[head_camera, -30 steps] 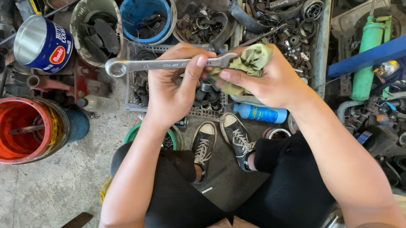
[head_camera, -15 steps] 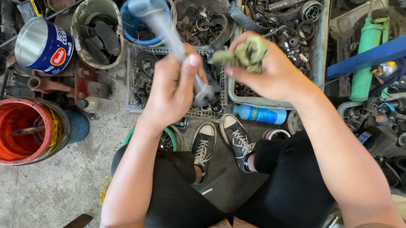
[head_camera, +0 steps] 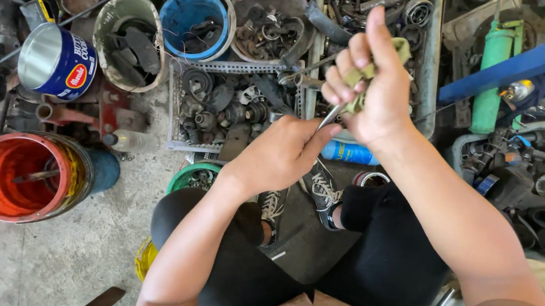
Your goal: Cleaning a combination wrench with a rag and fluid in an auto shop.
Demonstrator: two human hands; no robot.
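My left hand (head_camera: 279, 153) grips the lower end of a long steel wrench (head_camera: 328, 117) that points up and away from me. My right hand (head_camera: 372, 83) is closed around a greenish rag (head_camera: 364, 76) wrapped on the wrench's upper part, so most of the shaft is hidden. Both hands hover above my crossed legs in black trousers (head_camera: 367, 264) and black sneakers with white laces (head_camera: 321, 192).
In front lie a wire crate of bearings and metal parts (head_camera: 224, 104), a blue bucket (head_camera: 196, 14), a grey bucket (head_camera: 130, 32), a shiny blue tin (head_camera: 56, 61), an orange bucket (head_camera: 21, 175), a green tub (head_camera: 193, 176), a blue spray can (head_camera: 350, 152) and a green cylinder (head_camera: 491, 73).
The wrench swung from lying level between my hands to pointing away. My left hand dropped lower on it while my right hand with the rag rose along the shaft.
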